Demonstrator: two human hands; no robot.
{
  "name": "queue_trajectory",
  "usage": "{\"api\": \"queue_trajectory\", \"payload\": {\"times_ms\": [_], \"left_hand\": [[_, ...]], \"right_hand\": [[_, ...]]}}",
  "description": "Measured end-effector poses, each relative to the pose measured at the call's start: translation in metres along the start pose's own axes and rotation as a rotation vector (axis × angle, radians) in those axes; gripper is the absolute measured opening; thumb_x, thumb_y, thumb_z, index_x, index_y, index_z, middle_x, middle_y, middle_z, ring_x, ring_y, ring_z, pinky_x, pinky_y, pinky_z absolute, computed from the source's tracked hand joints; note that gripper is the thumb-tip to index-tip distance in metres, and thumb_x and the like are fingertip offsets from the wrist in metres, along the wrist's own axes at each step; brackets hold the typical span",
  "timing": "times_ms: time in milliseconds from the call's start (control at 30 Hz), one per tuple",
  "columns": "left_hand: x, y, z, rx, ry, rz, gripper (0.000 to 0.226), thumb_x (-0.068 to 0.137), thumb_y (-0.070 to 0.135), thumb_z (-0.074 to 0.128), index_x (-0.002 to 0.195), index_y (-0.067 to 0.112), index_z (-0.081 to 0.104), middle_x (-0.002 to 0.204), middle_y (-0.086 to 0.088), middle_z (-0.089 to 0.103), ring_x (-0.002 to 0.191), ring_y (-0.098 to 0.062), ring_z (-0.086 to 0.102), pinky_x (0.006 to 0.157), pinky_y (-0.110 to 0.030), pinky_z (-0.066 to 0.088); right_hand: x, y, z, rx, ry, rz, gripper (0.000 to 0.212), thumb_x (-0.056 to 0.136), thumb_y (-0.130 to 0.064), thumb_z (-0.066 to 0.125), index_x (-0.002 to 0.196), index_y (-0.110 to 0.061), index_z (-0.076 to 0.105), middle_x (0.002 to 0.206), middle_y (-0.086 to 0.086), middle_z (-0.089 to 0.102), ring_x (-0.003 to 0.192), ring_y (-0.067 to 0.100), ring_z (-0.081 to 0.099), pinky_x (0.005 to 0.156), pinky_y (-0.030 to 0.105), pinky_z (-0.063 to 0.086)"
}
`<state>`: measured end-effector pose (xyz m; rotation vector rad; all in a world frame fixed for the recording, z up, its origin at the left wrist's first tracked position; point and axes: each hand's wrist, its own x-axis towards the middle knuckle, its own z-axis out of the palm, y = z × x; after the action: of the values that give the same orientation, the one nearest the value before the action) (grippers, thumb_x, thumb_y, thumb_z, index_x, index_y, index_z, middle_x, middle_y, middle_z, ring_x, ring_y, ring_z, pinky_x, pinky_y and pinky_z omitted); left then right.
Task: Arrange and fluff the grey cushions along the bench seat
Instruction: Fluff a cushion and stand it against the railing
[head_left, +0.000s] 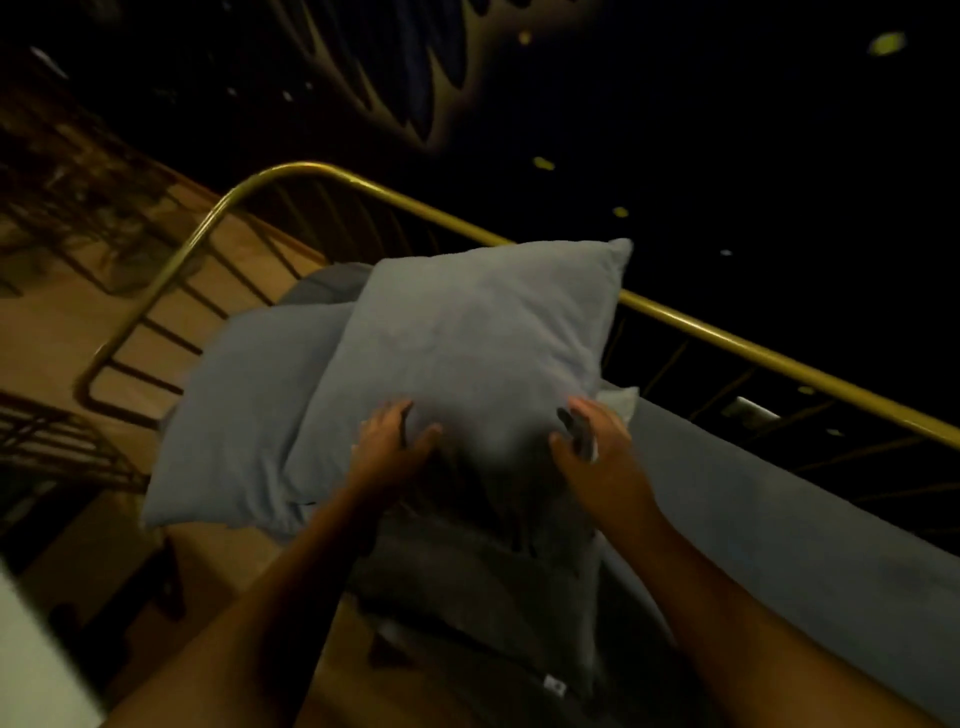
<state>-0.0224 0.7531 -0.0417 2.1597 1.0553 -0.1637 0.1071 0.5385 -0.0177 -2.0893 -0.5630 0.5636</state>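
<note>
A grey cushion (467, 343) stands tilted on the bench, leaning toward the brass rail. My left hand (387, 447) and my right hand (592, 441) grip its lower edge from both sides, fingers pressed into the fabric. Behind it on the left lies a second grey cushion (244, 415), partly covered by the first. A darker grey cushion (488, 587) lies below my hands, between my forearms, in shadow. The grey bench seat pad (769, 519) runs off to the right.
A brass tube rail (727, 338) with thin dark bars frames the bench's back and left end. A wooden floor (47, 332) lies to the left. A white surface (31, 670) shows at the bottom left corner. The background is dark.
</note>
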Motion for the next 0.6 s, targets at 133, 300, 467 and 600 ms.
{"api": "queue_trajectory", "payload": {"times_ms": [133,300,467,600], "left_hand": [[0.045,-0.045,-0.026,-0.141,0.147,-0.154,0.056,0.09,0.031,0.06,0.134,0.001,0.044,0.14,-0.024,0.046,0.131,-0.036,0.043,0.108,-0.042,0.033],[0.101,-0.108,-0.027,-0.306,0.197,-0.285,0.088,0.069,0.073,0.051,0.137,0.018,0.044,0.139,-0.016,0.051,0.128,-0.032,0.048,0.105,-0.05,0.041],[0.148,-0.177,-0.011,-0.378,0.118,-0.333,0.087,0.059,0.087,0.054,0.131,0.04,0.045,0.137,-0.003,0.055,0.125,-0.026,0.052,0.105,-0.051,0.041],[0.104,-0.099,-0.047,-0.561,0.085,-0.345,0.077,0.076,0.054,0.068,0.139,0.018,0.041,0.125,0.003,0.051,0.111,-0.017,0.052,0.089,-0.031,0.045]], "right_hand": [[0.052,-0.027,0.053,-0.206,-0.081,0.085,0.085,0.077,-0.063,0.061,0.147,-0.029,0.027,0.16,0.006,0.013,0.146,0.031,0.01,0.116,0.047,0.014],[0.09,-0.024,0.083,-0.308,-0.059,0.302,0.106,0.065,-0.075,0.06,0.145,-0.049,-0.006,0.159,-0.007,-0.018,0.145,0.039,-0.014,0.11,0.069,0.002],[0.103,-0.004,0.079,-0.234,0.002,0.423,0.123,0.052,-0.075,0.071,0.142,-0.054,-0.01,0.158,-0.011,-0.023,0.144,0.04,-0.014,0.112,0.066,0.005],[0.104,0.004,0.079,-0.098,0.163,0.56,0.123,0.048,-0.074,0.074,0.141,-0.056,-0.005,0.159,0.003,-0.017,0.144,0.043,0.004,0.113,0.059,0.016]]}}
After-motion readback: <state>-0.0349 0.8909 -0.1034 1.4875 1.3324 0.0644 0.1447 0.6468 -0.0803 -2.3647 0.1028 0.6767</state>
